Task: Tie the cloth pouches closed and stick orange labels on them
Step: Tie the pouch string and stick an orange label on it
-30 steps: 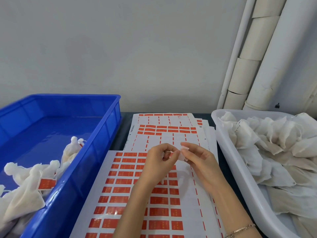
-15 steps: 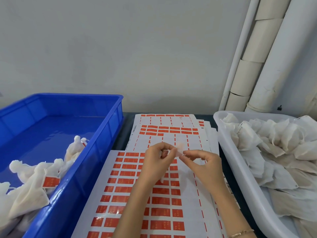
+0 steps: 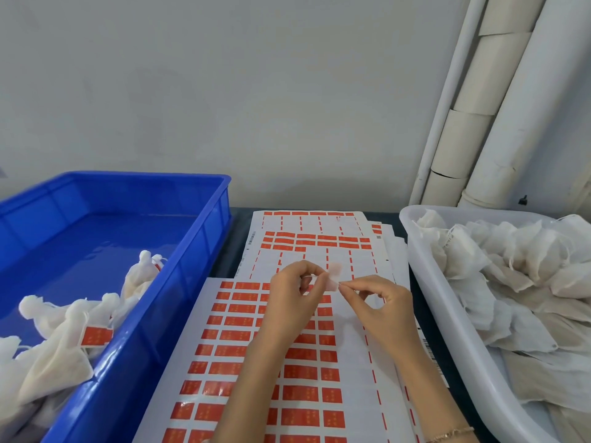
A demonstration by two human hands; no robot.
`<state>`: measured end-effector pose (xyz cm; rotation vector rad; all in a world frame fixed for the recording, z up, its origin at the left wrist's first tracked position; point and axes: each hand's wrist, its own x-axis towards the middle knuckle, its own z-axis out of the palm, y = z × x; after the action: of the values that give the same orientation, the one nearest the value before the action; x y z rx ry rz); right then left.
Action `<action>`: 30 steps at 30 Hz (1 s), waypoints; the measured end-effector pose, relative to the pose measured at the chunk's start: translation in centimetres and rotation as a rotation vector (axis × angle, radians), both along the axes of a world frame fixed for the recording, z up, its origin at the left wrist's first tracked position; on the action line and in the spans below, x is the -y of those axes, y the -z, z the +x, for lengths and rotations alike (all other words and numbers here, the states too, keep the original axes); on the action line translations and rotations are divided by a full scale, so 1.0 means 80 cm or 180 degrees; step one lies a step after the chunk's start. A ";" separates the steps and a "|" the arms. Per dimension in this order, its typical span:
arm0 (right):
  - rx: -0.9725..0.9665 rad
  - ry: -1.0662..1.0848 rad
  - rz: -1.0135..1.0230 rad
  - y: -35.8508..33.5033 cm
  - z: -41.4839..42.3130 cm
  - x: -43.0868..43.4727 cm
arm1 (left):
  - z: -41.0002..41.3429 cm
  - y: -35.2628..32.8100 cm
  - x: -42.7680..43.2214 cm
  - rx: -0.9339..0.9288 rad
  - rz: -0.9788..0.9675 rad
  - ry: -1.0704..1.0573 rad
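Observation:
My left hand (image 3: 295, 294) and my right hand (image 3: 379, 302) meet above the label sheets, and both pinch a small pale label (image 3: 332, 278) between their fingertips. Its blurred back side faces me. Beneath them lies a white sheet of orange labels (image 3: 233, 350), with more sheets (image 3: 316, 241) behind it. Tied pouches with orange labels (image 3: 60, 343) lie in the blue bin (image 3: 179, 282) at the left. Untied cloth pouches (image 3: 518, 276) fill the white tray (image 3: 447, 318) at the right.
A grey wall stands behind the dark table. White pipes (image 3: 499, 100) run up the right corner. A bracelet (image 3: 451, 433) is on my right wrist.
Both hands stay together over the sheets. The right fingers have shifted along the small label, which now sticks up between the fingertips. The view has tilted slightly.

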<state>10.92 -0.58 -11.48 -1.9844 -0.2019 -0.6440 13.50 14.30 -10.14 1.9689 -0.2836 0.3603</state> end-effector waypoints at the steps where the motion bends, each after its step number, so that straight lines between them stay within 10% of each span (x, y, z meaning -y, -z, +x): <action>1: 0.0017 0.0026 -0.0005 0.001 0.000 0.000 | 0.000 0.000 0.000 0.0044 0.0068 0.0000; 30: -0.0649 -0.0337 0.1247 0.002 0.007 0.012 | -0.004 -0.004 -0.003 -0.0657 -0.0372 0.0753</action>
<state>11.46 -1.53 -11.62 -1.6349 -0.0500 -0.3754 13.18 14.57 -9.81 1.8168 -0.3498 0.0196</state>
